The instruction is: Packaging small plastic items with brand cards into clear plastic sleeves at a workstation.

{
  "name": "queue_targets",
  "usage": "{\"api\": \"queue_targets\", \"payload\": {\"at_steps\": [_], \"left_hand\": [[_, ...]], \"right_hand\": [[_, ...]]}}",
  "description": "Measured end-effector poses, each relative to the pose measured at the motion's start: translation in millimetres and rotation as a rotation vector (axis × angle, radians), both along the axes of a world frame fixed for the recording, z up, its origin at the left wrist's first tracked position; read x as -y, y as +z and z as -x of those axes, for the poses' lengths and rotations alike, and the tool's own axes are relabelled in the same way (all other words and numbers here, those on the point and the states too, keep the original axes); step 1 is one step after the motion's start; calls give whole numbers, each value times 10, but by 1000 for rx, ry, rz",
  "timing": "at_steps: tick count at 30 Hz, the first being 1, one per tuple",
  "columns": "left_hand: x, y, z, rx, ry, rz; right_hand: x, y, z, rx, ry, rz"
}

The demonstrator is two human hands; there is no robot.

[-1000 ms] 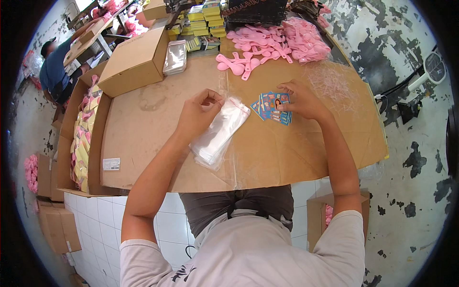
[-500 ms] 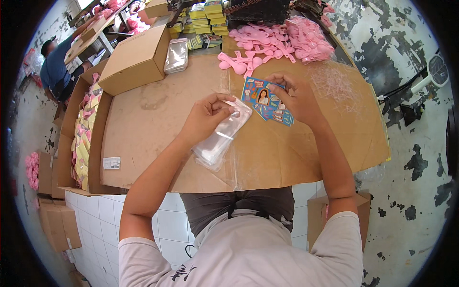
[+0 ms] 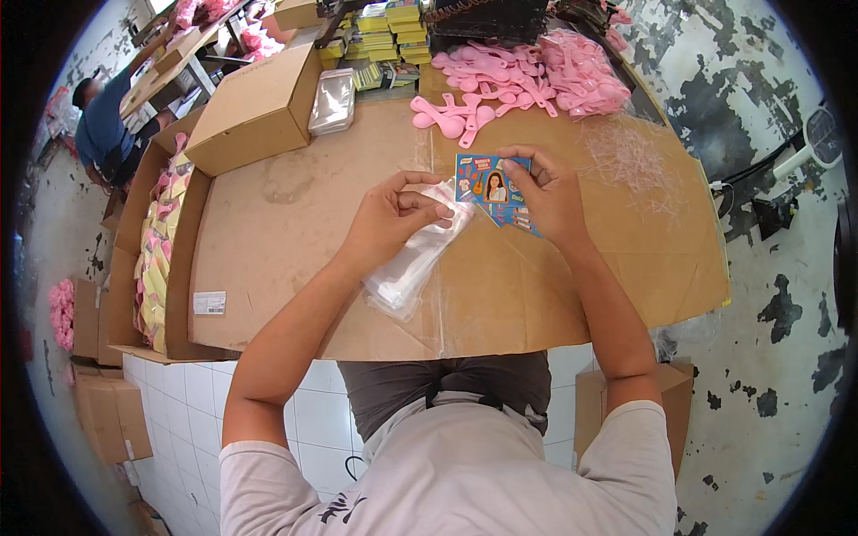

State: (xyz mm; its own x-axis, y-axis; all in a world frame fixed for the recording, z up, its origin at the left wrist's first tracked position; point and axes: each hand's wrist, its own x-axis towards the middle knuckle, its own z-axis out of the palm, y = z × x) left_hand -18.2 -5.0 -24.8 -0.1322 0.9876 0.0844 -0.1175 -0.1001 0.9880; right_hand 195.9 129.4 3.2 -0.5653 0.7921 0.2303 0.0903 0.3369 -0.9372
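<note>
A blue printed card (image 3: 478,179) is gripped between the thumb and fingers of the right hand (image 3: 550,192) above the middle of a cardboard-covered table (image 3: 268,259), with more blue cards (image 3: 518,220) partly covered beneath it. A stack of clear plastic bags (image 3: 402,272) is laid aslant to the left of the cards, its lower end pointed toward the table's near edge. The bags' upper end is touched by the left hand (image 3: 389,216), whose fingers are curled toward the thumb; whether a bag is pinched there cannot be told.

Toward the far edge, loose pink scoops (image 3: 500,71) are heaped beside a clear sack of pink pieces (image 3: 585,76), and thin pale strands (image 3: 630,161) are scattered near the right edge. The far left corner is taken up by a closed cardboard box (image 3: 255,107), beside which a second pile of clear bags (image 3: 332,103) is set, with yellow stacks (image 3: 393,36) ranged behind. Along the left edge, an open carton (image 3: 183,322) is filled with pink and yellow packets (image 3: 156,259). Beyond it, at upper left, a co-worker in a blue top (image 3: 105,125) is seen near another work surface
</note>
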Motion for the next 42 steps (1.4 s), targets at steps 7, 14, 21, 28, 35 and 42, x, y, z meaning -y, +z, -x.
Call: {"api": "queue_targets", "payload": {"at_steps": [7, 14, 21, 28, 35, 42], "left_hand": [[5, 61, -41, -139, -39, 36], [49, 42, -171, -65, -90, -61], [49, 48, -120, -101, 34, -54], [54, 106, -108, -72, 38, 20], [-6, -84, -79, -85, 6, -21], [23, -99, -45, -120, -17, 14]], "right_hand": [[0, -10, -52, 72, 197, -356], [246, -82, 95, -74, 274, 165], [199, -101, 55, 41, 290, -92], [-514, 35, 340, 314, 336, -424], [-1032, -299, 1307, 477, 110, -835], [-965, -439, 1251, 565, 104, -734]]}}
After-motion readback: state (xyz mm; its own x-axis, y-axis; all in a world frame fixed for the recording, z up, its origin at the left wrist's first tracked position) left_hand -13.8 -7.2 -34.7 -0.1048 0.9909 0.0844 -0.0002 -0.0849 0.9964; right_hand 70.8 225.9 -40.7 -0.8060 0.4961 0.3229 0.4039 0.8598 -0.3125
